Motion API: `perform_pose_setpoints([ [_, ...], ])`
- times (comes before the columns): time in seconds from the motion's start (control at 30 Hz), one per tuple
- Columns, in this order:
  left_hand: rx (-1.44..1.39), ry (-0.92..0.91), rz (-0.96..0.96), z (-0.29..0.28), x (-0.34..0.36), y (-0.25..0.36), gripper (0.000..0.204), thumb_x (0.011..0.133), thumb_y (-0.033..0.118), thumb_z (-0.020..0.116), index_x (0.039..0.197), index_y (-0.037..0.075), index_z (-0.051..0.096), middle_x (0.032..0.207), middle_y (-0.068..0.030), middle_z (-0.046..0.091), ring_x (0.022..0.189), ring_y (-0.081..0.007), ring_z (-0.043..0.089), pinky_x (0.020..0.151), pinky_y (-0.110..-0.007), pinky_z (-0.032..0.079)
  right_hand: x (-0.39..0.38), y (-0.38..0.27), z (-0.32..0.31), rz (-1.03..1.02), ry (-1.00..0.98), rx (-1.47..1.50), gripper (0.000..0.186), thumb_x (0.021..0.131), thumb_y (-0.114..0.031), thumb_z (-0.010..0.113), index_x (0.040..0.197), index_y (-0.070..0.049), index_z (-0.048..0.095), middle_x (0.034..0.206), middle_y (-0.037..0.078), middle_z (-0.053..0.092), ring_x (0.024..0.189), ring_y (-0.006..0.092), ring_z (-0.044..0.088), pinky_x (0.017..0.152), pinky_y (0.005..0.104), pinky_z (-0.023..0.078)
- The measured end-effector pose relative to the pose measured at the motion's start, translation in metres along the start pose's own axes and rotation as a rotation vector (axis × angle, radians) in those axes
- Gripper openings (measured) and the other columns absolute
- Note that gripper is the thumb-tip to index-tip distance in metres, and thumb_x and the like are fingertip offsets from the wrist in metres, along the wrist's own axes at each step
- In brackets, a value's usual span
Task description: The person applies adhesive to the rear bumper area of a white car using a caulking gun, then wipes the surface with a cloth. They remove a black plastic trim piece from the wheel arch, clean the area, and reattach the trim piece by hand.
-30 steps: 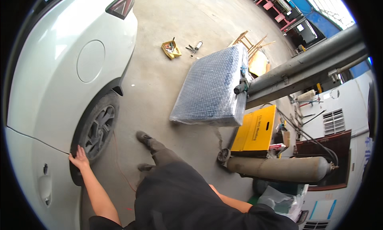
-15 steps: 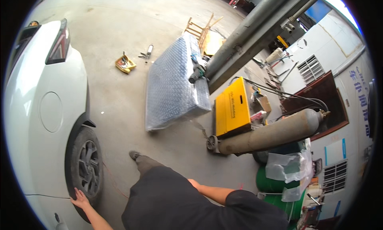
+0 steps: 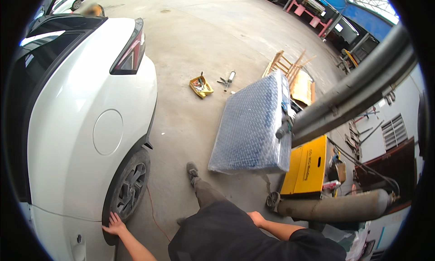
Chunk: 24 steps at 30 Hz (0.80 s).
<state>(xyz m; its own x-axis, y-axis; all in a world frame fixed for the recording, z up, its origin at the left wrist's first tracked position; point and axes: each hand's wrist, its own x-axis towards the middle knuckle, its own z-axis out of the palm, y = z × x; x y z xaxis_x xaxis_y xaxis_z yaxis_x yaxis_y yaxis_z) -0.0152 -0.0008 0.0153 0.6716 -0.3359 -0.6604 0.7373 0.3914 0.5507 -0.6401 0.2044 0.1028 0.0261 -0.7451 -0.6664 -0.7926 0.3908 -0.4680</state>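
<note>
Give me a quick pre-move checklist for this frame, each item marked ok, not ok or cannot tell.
1. Left hand in contact with the rear tyre of the white car: ok, the palm lies flat on the tread edge.
2. Left hand free of tools: ok, open and holding nothing.
3. Right hand free: cannot tell, it rests on the person's dark clothing and is partly hidden.
4. Footing: ok, one shoe is flat on the concrete floor.
5. Orange cord clear of the feet: not ok, it runs along the floor between the tyre and the legs.
</note>
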Motion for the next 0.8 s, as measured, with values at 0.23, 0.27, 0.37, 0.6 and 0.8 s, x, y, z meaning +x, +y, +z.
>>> perform_pose_setpoints([
  [0.23,0.625,0.332,-0.211,-0.101,0.02,-0.059,0.068,0.09,0.064,0.048,0.123,0.006,0.054,0.109,-0.0082,0.064,0.089,-0.0273,0.063,0.077,-0.04,0.052,0.169,0.038,-0.108,0.12,-0.019,-0.011,0.033,0.083,-0.033,0.057,0.101,-0.009,0.07,0.101,0.019,0.068,0.098,0.0403,0.062,0.085,0.0472,0.049],
  [0.27,0.827,0.397,-0.391,-0.11,0.014,-0.088,0.058,0.089,0.062,0.038,0.057,0.016,0.024,0.047,0.0013,0.022,0.038,-0.0173,0.021,0.039,-0.038,0.021,0.214,0.043,-0.131,0.172,0.033,-0.049,0.033,0.084,-0.03,0.053,0.099,-0.007,0.071,0.102,0.019,0.068,0.099,0.0393,0.062,0.088,0.0474,0.049],
  [0.37,1.27,0.06,-0.555,-0.1,-0.027,-0.174,0.043,0.093,0.043,0.044,0.066,0.011,0.036,0.057,-0.0014,0.038,0.047,-0.0171,0.036,0.044,-0.035,0.033,0.339,0.043,-0.207,0.112,0.281,0.093,0.028,0.084,-0.025,0.05,0.084,-0.005,0.07,0.079,0.014,0.07,0.075,0.0322,0.068,0.074,0.0432,0.053],
  [0.6,1.542,-0.642,-0.238,0.122,-0.056,-0.388,0.023,0.095,0.02,0.05,0.093,0.002,0.064,0.08,-0.0047,0.066,0.069,-0.0166,0.061,0.056,-0.032,0.047,0.57,0.017,-0.397,-0.023,0.375,0.121,0.029,0.084,-0.026,0.051,0.092,-0.004,0.069,0.08,0.015,0.07,0.071,0.0306,0.068,0.073,0.0418,0.054],
  [0.8,1.485,-0.566,-0.263,0.373,-0.114,-0.624,0.027,0.094,0.015,0.053,0.115,-0.002,0.058,0.088,-0.011,0.067,0.068,-0.0148,0.062,0.057,-0.026,0.048,0.746,0.086,-0.516,0.286,0.278,0.725,0.027,0.088,-0.019,0.058,0.1,0.005,0.06,0.075,0.013,0.065,0.058,0.0182,0.062,0.049,0.0316,0.05],
])
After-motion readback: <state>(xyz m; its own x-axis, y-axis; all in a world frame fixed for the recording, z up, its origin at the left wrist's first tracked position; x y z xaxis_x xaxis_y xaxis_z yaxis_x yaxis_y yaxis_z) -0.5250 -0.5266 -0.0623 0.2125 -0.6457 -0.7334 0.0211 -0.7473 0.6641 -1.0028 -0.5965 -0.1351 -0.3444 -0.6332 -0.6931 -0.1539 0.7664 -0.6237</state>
